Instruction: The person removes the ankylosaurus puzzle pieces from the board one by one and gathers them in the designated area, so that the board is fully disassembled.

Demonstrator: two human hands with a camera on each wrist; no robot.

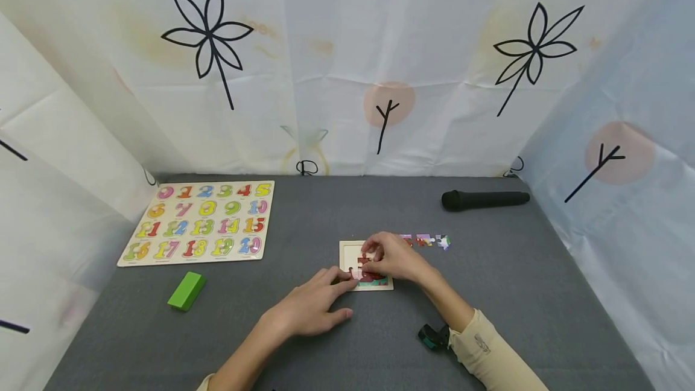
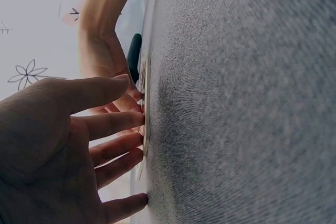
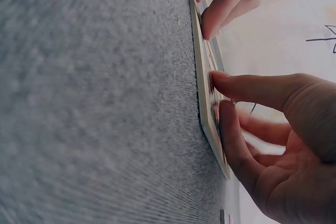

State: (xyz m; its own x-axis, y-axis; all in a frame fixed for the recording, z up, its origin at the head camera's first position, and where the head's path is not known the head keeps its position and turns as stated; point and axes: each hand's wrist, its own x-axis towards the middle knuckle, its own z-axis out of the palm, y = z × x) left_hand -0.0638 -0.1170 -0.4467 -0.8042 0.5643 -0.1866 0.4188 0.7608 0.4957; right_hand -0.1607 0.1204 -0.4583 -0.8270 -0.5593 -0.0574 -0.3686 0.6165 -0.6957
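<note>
A small wooden jigsaw puzzle tray (image 1: 345, 248) lies flat, its picture partly filled with dark red, pink and green pieces. My left hand (image 1: 312, 303) reaches in from the left, fingers extended, with fingertips at the tray's near left side; the left wrist view shows those fingers spread and straight. Over the tray's right part is my right hand (image 1: 399, 258), thumb and index finger bent around a dark red puzzle piece (image 1: 364, 261). In the right wrist view the thumb and index tips sit close together at the tray's surface, covering much of the piece.
Several loose jigsaw pieces (image 1: 425, 240) lie right behind the right hand. At the back left is a number puzzle board (image 1: 198, 219), with a green block (image 1: 186, 291) in front of it. A black microphone (image 1: 485, 200) lies at the back right. White cloth walls (image 1: 336, 65) enclose the grey table.
</note>
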